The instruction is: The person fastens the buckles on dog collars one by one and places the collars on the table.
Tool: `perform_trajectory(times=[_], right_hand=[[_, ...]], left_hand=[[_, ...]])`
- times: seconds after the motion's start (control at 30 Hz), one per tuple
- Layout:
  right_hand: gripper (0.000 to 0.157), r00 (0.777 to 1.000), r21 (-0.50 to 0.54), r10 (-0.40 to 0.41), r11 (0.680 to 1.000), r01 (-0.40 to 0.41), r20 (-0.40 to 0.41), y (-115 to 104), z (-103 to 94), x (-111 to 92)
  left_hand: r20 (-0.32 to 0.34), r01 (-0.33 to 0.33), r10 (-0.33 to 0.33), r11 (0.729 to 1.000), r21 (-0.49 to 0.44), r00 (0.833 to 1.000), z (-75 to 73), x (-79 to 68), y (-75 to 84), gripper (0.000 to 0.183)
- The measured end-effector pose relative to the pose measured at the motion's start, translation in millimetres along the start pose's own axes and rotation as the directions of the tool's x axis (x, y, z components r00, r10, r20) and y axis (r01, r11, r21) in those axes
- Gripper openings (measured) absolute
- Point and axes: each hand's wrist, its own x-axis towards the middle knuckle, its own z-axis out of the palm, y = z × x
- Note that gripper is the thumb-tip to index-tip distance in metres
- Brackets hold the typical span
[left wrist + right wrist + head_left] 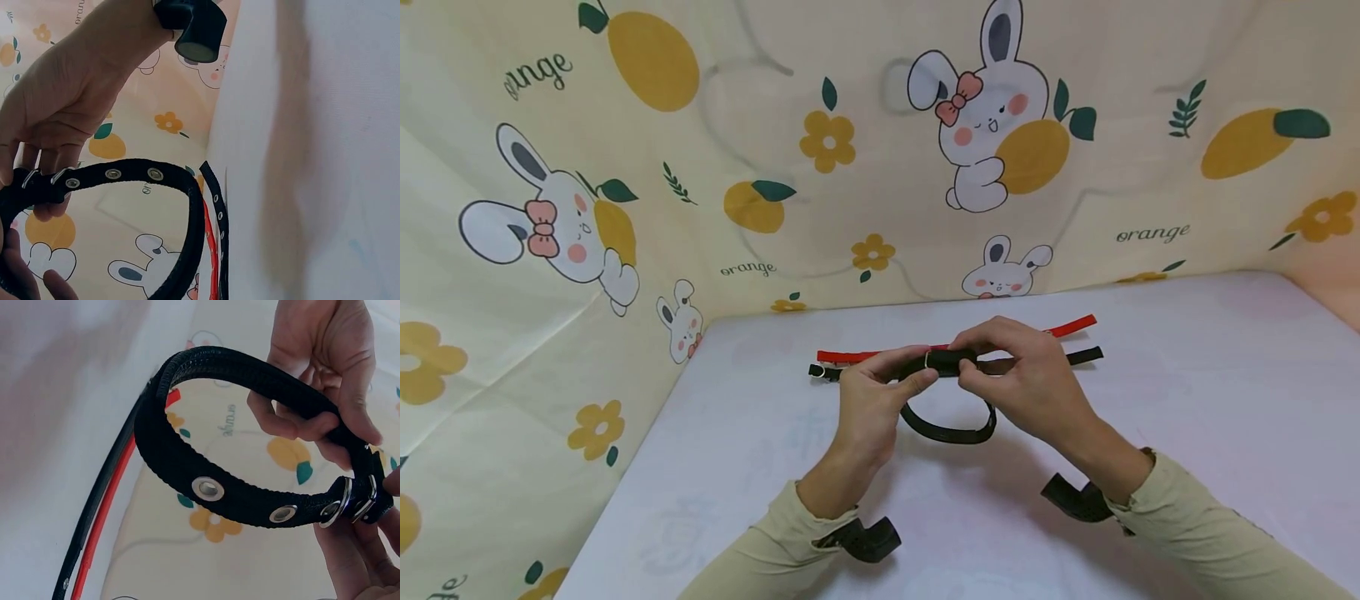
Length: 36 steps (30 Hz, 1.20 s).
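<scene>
Both hands (872,408) (1033,379) pinch looped black collar (951,436); buckle (369,503), part-hidden, apparently threaded.

The looped black strap (165,461) looks like matt, rough-edged woven cloth outside and glossy, leather-like inside; its round silver eyelets (195,489) and silver buckle (371,502) are shiny metal. The beige sleeves (752,550) are matt cloth, the flat white tabletop (700,483) smooth and matt.

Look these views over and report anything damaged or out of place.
Nothing stands out. The looped black strap held by the left hand and right hand shows no tear where visible. The red strap and second black strap lie behind it on the white table. No spill shows.
</scene>
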Motion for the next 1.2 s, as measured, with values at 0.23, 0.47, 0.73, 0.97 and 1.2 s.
perform_trajectory(times=[0.23, 0.47, 0.73, 0.97, 1.2], right_hand=[[0.020, 1.000, -0.051, -0.012, 0.999, 0.013, 0.014, 0.5, 0.2, 0.8], [0.022, 0.999, -0.102, -0.039, 0.994, 0.039, 0.002, 2.3, -0.6, -0.8], [0.025, 0.996, -0.141, -0.088, 0.986, 0.086, -0.004, 2.4, -1.1, -0.6], [0.020, 0.994, -0.114, -0.104, 0.988, 0.106, 0.024, 3.0, -0.3, 0.0], [0.023, 0.993, -0.120, -0.120, 0.986, 0.119, 0.001, 1.3, -1.6, -0.1]], left_hand=[[-0.001, -0.011, 0.011, 1.000, 0.015, 1.000, 0.7, 0.5, -1.2, 0.035], [0.019, -0.018, 0.017, 0.998, 0.054, 1.000, 0.2, 0.7, -1.9, 0.034], [0.034, -0.028, 0.028, 1.000, 0.004, 0.999, -1.0, 1.1, -2.8, 0.038], [0.008, 0.000, 0.000, 0.999, -0.040, 1.000, -0.1, 1.0, -2.8, 0.040], [-0.003, -0.020, 0.020, 0.998, -0.056, 1.000, 4.2, -1.1, -3.2, 0.039]])
